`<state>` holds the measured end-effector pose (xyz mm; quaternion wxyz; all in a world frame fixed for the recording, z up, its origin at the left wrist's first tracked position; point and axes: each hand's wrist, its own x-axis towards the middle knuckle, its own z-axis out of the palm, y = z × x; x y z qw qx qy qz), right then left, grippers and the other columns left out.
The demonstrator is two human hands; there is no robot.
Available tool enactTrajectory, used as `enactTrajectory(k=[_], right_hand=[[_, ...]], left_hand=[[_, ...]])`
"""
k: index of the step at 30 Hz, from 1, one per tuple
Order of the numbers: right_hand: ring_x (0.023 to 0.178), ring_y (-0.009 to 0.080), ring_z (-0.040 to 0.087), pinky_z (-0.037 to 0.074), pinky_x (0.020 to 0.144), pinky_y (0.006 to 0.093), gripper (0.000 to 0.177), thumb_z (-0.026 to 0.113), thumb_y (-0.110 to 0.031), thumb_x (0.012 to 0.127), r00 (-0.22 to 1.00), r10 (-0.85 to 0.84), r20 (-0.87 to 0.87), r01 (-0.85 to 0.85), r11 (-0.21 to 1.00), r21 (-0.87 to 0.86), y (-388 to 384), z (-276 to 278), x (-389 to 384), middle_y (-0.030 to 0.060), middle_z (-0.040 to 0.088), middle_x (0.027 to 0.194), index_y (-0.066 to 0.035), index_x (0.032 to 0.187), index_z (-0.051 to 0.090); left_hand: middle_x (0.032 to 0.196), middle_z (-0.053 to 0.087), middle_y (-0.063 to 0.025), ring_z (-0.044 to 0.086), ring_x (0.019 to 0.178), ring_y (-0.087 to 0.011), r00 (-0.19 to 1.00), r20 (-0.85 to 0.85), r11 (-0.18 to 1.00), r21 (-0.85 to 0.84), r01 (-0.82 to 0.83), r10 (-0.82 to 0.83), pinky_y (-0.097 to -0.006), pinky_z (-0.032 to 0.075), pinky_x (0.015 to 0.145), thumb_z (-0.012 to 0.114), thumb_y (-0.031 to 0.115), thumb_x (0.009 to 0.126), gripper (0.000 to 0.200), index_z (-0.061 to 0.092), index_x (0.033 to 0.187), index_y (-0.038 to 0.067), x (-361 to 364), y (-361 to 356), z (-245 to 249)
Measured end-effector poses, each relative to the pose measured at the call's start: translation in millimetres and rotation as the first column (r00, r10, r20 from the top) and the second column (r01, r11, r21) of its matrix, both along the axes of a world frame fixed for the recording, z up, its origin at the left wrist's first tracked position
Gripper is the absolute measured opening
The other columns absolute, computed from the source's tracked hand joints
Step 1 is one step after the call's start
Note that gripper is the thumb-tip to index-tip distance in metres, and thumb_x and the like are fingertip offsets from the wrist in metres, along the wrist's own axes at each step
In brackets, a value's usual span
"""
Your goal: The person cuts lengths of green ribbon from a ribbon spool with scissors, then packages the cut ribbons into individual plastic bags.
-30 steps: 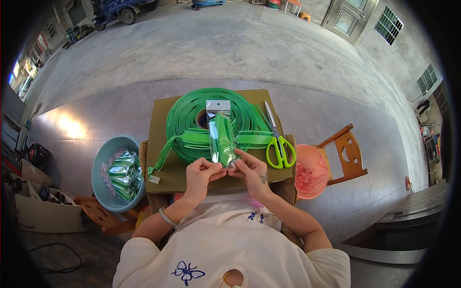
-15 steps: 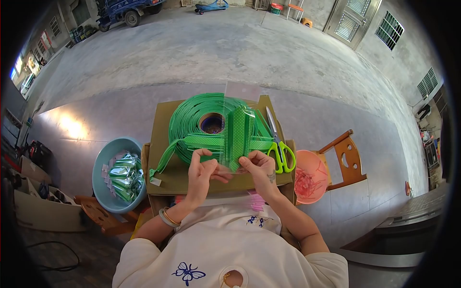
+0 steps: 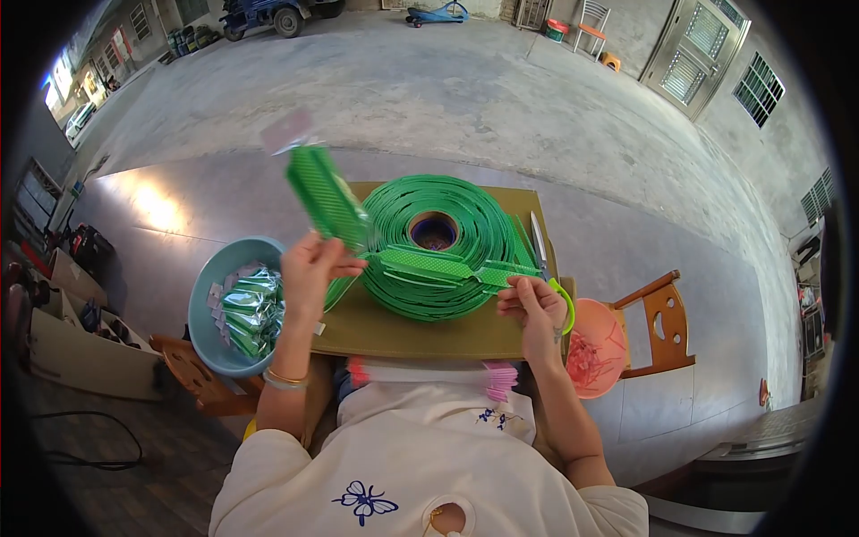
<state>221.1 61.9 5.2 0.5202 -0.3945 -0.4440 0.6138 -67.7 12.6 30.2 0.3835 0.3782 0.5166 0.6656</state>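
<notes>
My left hand [image 3: 313, 268] pinches the lower end of a clear plastic bag [image 3: 327, 192] with folded green dotted ribbon inside, held up at a tilt left of the roll and slightly blurred. At the right, my right hand [image 3: 534, 306] has its fingers closed at the end of a green dotted ribbon [image 3: 429, 266] that stretches across the front of the big green ribbon roll [image 3: 479, 210]. The roll lies flat on an olive-brown board. Beside my right hand are green-handled scissors [image 3: 539, 242], their handles partly hidden by it.
A blue basin [image 3: 201, 327] of filled bags stands at the left, and a pink basin [image 3: 608, 336] with pink strips at the right, each by a wooden chair. A stack of pink-edged plastic bags [image 3: 501, 380] lies on my lap.
My left hand has swung the filled bag from over the roll to the upper left. My right hand has moved right, from the bag to the ribbon end. The view has shifted.
</notes>
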Motion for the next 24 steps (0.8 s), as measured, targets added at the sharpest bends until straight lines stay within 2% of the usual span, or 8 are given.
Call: enactTrajectory(k=[6,8,10,13,15,19,22,24], right_hand=[[0.058,0.0105,0.057,0.048,0.055,0.0223,0.023,0.054,-0.019,0.09,0.996,-0.085,0.013,0.085,0.996,0.0,13,-3,22,0.0063,0.062,0.072,0.002,0.092,0.061],[0.058,0.0101,0.057,0.048,0.056,0.0216,0.023,0.053,-0.019,0.09,0.995,-0.097,0.016,0.097,0.995,0.009,15,0,26,0.0061,0.062,0.071,0.002,0.091,0.062],[0.06,0.0109,0.057,0.048,0.057,0.0225,0.022,0.054,-0.018,0.09,0.983,-0.147,0.106,0.139,0.987,0.08,22,-6,33,0.0054,0.062,0.071,0.001,0.091,0.062],[0.066,0.0142,0.059,0.048,0.061,0.0253,0.018,0.055,-0.015,0.087,0.902,-0.314,0.296,0.241,0.935,0.26,35,-19,43,0.0066,0.062,0.075,0.0,0.091,0.063],[0.072,0.0181,0.059,0.047,0.064,0.0287,0.015,0.057,-0.013,0.085,0.801,-0.419,0.427,0.251,0.884,0.395,41,-27,49,0.0087,0.062,0.079,0.0,0.092,0.063],[0.084,0.0277,0.055,0.044,0.072,0.0362,0.015,0.061,-0.01,0.079,0.546,-0.492,0.678,0.091,0.839,0.536,45,-41,62,0.0142,0.056,0.088,-0.002,0.091,0.06],[0.087,0.0317,0.053,0.043,0.074,0.0381,0.021,0.063,-0.009,0.076,0.345,-0.524,0.779,-0.036,0.822,0.568,38,-50,64,0.0156,0.052,0.091,-0.001,0.093,0.055],[0.088,0.0334,0.052,0.043,0.075,0.0389,0.026,0.064,-0.01,0.075,0.268,-0.55,0.791,-0.072,0.807,0.586,34,-53,63,0.016,0.051,0.092,-0.001,0.096,0.051]], left_hand=[[0.085,0.062,-0.0162,0.064,0.065,-0.0192,0.932,-0.026,0.914,-0.185,-0.361,0.362,-0.023,0.053,0.054,0.055,0.015,0.088,0.033,0.046,0.114,-0.003,-158,-54,-75],[0.086,0.062,-0.0181,0.064,0.066,-0.024,0.893,-0.047,0.806,-0.411,-0.426,0.449,-0.0295,0.052,0.053,0.058,0.015,0.085,0.037,0.045,0.115,-0.004,-193,-85,-116],[0.094,0.061,-0.0207,0.063,0.074,-0.0319,0.775,-0.546,0.512,-0.589,-0.625,0.318,-0.0389,0.051,0.062,0.059,0.015,0.083,0.041,0.045,0.116,-0.006,-244,-114,-187],[0.104,0.059,-0.0225,0.06,0.09,-0.0361,0.393,-0.838,0.627,-0.08,-0.775,0.379,-0.0415,0.047,0.078,0.062,0.018,0.081,0.045,0.047,0.117,-0.006,-217,-117,-180],[0.111,0.056,-0.0222,0.056,0.101,-0.0348,0.313,-0.899,0.713,-0.002,-0.701,0.306,-0.0392,0.042,0.088,0.062,0.019,0.082,0.043,0.051,0.117,-0.004,-220,-89,-163],[0.107,0.062,-0.0154,0.058,0.1,-0.0308,0.58,-0.77,0.89,-0.034,-0.455,0.267,-0.036,0.044,0.086,0.061,0.019,0.082,0.036,0.057,0.113,0.002,-85,-6,-27],[0.107,0.06,-0.0158,0.057,0.1,-0.0303,0.581,-0.813,0.99,0.118,0.077,0.052,-0.0367,0.044,0.085,0.063,0.017,0.081,0.032,0.058,0.109,0.002,16,41,6],[0.122,0.051,-0.0171,0.044,0.117,-0.0338,0.389,-0.912,0.91,0.048,0.412,-0.128,-0.0413,0.036,0.097,0.065,0.027,0.079,0.051,0.048,0.123,0.006,74,66,-3]])
